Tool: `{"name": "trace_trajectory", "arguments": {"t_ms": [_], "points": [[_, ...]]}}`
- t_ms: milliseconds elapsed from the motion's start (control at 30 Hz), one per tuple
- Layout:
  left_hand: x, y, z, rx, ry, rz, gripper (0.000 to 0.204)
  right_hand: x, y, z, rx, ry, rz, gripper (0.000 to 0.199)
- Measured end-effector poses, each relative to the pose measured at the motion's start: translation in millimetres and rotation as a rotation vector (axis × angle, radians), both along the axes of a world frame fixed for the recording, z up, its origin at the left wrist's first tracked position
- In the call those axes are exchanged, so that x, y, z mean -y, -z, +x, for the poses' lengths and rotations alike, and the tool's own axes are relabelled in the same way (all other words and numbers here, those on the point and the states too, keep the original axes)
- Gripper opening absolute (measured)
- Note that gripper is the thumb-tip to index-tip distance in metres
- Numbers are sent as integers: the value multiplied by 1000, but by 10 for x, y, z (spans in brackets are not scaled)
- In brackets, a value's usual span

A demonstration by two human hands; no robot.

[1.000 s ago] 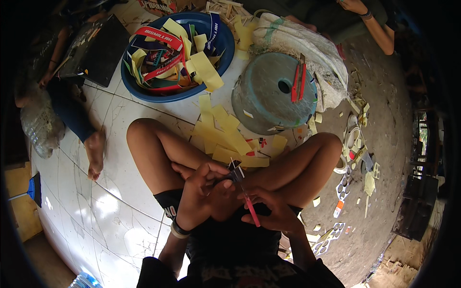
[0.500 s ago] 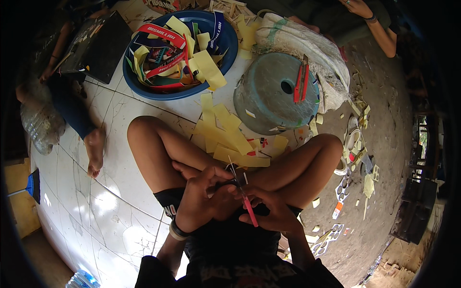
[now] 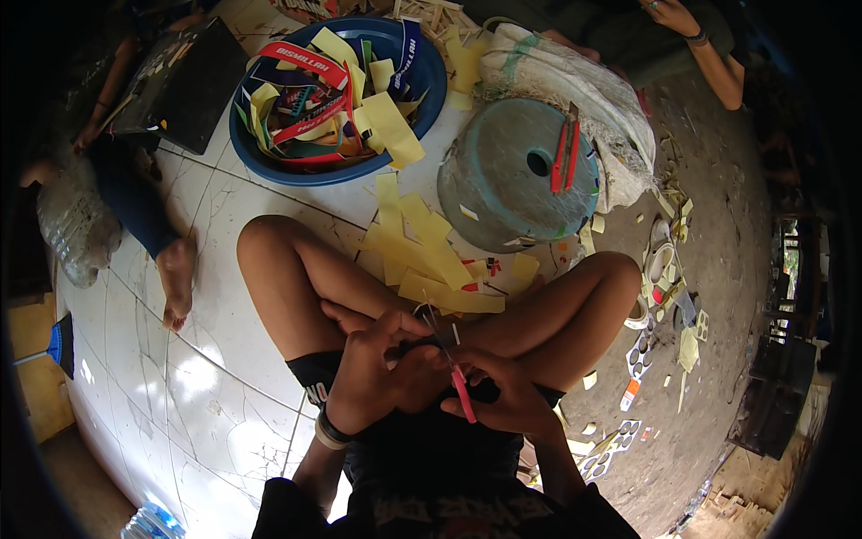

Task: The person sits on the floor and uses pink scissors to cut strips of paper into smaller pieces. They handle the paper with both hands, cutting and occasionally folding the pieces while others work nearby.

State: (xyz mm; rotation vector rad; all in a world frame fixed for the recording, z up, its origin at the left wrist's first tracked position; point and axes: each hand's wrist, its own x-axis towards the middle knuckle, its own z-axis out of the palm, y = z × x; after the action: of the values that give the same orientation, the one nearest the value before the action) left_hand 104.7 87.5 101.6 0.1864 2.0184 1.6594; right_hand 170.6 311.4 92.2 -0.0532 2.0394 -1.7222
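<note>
Here the right hand (image 3: pixel 503 400) grips red-handled scissors (image 3: pixel 449 359), blades slanting up-left toward the left hand (image 3: pixel 373 368), which pinches something too small to tell.

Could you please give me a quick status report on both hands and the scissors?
Left hand closed around something small, hidden. Right hand grips red-handled scissors, blades pointing away. Yellow paper strips lie just beyond.

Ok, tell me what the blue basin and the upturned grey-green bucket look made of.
Blue basin: likely plastic, smooth with a slight sheen along its even, rolled rim. Upturned bucket: probably plastic too, but dull, scuffed and stained, with a round hole in its base; coated metal can't be excluded.
</note>
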Motion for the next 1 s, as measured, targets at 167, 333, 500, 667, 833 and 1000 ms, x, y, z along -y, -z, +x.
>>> {"name": "trace_trajectory", "arguments": {"t_ms": [167, 333, 500, 667, 833, 1000], "points": [[14, 3, -2, 24, -8, 58, 21, -52, 97, 17, 39, -31, -48, 48], [24, 45, -3, 68, -90, 83, 26, -42, 161, 39, 77, 15, -37, 55], [45, 143, -49, 57, -175, 215, 21, -114, 99, -54, -14, 222, 145, 67], [221, 172, -62, 140, -295, 273, 14, -439, -69, -50, -196, 364, 767, 73], [418, 296, -74, 183, -413, 343, 14, -869, -240, 164, -207, 457, 1231, 79], [438, 396, -76, 229, -452, 380, 16, -1098, -265, 354, -29, 276, 1262, 85]]}}
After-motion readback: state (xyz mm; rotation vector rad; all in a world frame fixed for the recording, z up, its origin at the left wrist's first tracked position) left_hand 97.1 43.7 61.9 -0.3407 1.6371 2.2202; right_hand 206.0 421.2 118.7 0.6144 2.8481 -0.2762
